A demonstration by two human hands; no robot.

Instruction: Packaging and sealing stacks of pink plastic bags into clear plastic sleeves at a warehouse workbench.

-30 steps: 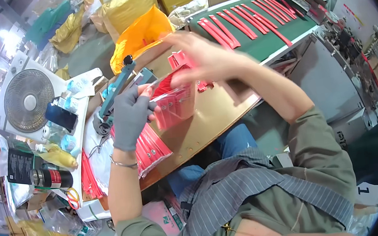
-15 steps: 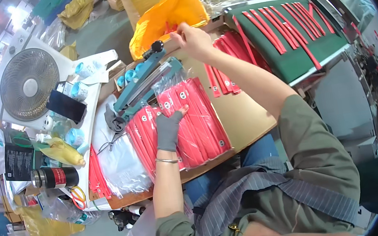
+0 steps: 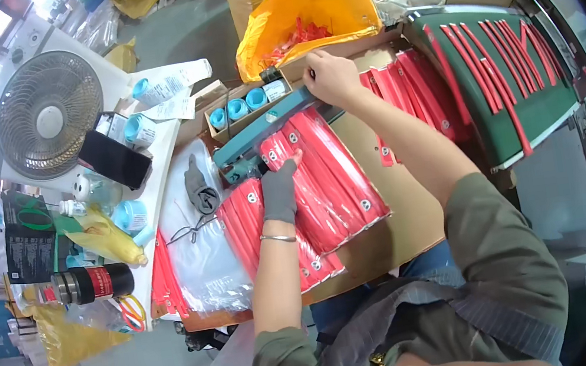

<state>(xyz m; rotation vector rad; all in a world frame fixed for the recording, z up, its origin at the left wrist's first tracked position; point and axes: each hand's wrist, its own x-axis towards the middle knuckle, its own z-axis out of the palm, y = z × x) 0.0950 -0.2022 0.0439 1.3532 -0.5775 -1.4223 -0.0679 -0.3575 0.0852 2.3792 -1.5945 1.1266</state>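
My left hand, in a grey fingerless glove, holds a clear plastic bag of red strips; the thumb lies on top and the other fingers are mostly hidden. The bag's far end meets the blue-green heat sealer, whose long arm is lowered over it. At the right end of that arm my right hand is closed in a fist around the lever end, hiding most of it. Another bag of red strips lies partly under the held one.
Flat clear bags lie left, beside a shelf with a phone, a black flask and a fan. An orange bag with red scraps stands behind. At right, red strips lie near a green conveyor belt.
The sealer's arm has come down from its raised position, with my right hand now on its end. My left hand has shifted the bag's far end to the sealer. The view has turned somewhat.
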